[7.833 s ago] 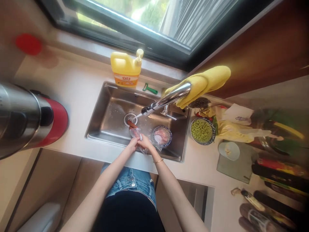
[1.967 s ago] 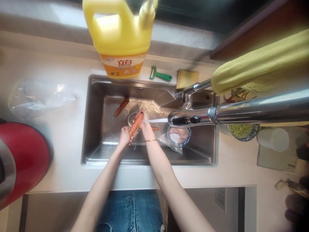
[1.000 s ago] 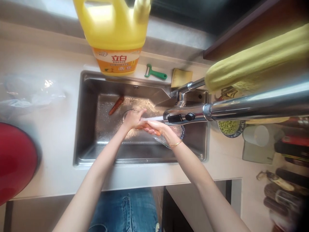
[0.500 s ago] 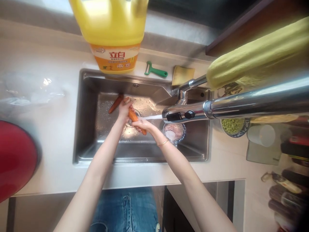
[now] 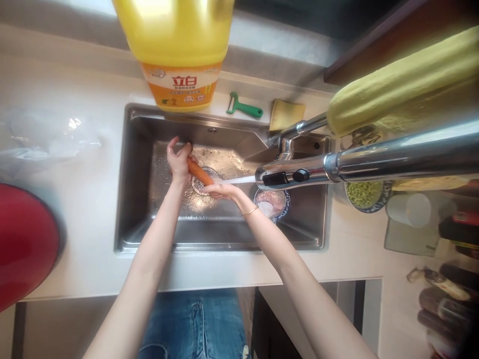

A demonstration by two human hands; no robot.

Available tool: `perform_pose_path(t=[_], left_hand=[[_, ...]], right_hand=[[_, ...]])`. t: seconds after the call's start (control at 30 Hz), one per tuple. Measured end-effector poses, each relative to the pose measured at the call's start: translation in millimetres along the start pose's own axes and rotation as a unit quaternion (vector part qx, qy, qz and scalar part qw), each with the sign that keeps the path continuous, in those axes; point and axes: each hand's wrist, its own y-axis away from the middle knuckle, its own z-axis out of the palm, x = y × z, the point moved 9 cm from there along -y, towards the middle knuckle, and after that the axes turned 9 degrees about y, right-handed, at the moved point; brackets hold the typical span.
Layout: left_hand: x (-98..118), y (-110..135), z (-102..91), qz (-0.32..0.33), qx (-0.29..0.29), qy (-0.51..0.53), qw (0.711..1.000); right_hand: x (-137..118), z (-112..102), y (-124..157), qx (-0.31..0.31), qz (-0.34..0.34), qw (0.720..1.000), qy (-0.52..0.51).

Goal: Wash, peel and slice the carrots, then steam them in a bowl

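Observation:
Over the drain of the steel sink (image 5: 125, 199), both my hands hold an orange carrot (image 5: 199, 174) that lies at a slant. My left hand (image 5: 178, 162) is closed round its upper left end. The fingers of my right hand (image 5: 221, 190) are curled round its lower right end. A thin stream of water (image 5: 241, 179) runs from the faucet head (image 5: 284, 177) onto the carrot and my right hand. The carrot's tips are hidden inside my hands.
A blue-rimmed bowl of meat (image 5: 271, 204) sits in the sink to the right. A yellow dish soap jug (image 5: 179, 50), green peeler (image 5: 245, 107) and sponge (image 5: 286, 113) stand behind. Right: bowl of green beans (image 5: 364, 194), white cup (image 5: 411, 209). Left: plastic bag (image 5: 48, 144), red appliance (image 5: 22, 244).
My hands moved the carrot from upright under the stream to a slant, with my left hand sliding up and left. The second carrot on the sink floor is now hidden behind my left hand.

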Motion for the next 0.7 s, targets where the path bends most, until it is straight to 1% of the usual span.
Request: perform_pose_path(t=[0.03,0.07,0.1,0.13,0.17,0.2,0.23,0.27,0.3,0.37,0.4,0.47,0.53,0.57,0.63,0.67,0.7], left_hand=[[1.0,-0.4,4.8,-0.009,-0.026,-0.001,1.000],[1.2,0.3,9.6,-0.021,-0.049,0.000,0.999],[0.6,2.0,14.2,-0.036,-0.068,0.005,0.997],[-1.0,4.8,18.0,-0.053,-0.081,0.012,0.995],[-3.7,8.5,21.4,-0.071,-0.090,0.021,0.993],[-7.3,12.7,24.4,-0.089,-0.096,0.029,0.991],[-11.6,17.1,27.3,-0.104,-0.101,0.033,0.989],[-16.1,21.2,30.1,-0.115,-0.106,0.034,0.987],[-20.4,24.5,32.8,-0.121,-0.112,0.030,0.986],[-26.9,26.8,36.9,-0.115,-0.119,0.018,0.986],[-28.0,25.2,37.0,-0.102,-0.112,0.013,0.988],[-26.4,17.5,32.3,-0.068,-0.073,0.005,0.995],[-21.5,8.3,22.6,-0.035,-0.015,0.003,0.999],[-19.4,4.6,16.6,-0.028,0.016,0.003,0.999],[-17.1,1.1,4.6,-0.027,0.070,0.010,0.997],[-16.2,1.3,-0.7,-0.027,0.089,0.014,0.996],[-15.5,2.8,-5.0,-0.026,0.102,0.017,0.994]], right_hand=[[1.0,7.8,1.8,-0.066,0.010,0.998,-0.018],[0.4,20.1,6.4,-0.156,0.022,0.986,-0.052],[-2.6,33.8,14.6,-0.257,0.036,0.960,-0.102],[-8.5,44.0,24.1,-0.339,0.052,0.925,-0.161],[-16.5,50.2,32.2,-0.398,0.066,0.888,-0.222],[-24.9,52.0,36.0,-0.424,0.077,0.860,-0.273],[-31.6,50.5,34.9,-0.417,0.083,0.851,-0.307],[-36.4,47.9,31.4,-0.397,0.088,0.854,-0.325],[-39.3,44.5,26.4,-0.365,0.093,0.866,-0.329],[-40.9,35.5,14.8,-0.286,0.094,0.903,-0.305],[-40.3,30.4,9.3,-0.246,0.091,0.924,-0.279],[-37.1,20.0,-0.3,-0.167,0.075,0.963,-0.200],[-32.1,9.1,-6.0,-0.083,0.054,0.990,-0.103],[-29.7,3.0,-6.8,-0.034,0.044,0.997,-0.063],[-25.5,-6.5,-3.1,0.054,0.024,0.998,-0.019],[-23.7,-8.4,0.4,0.081,0.016,0.996,-0.014],[-21.8,-7.8,4.0,0.093,0.009,0.996,-0.018]])
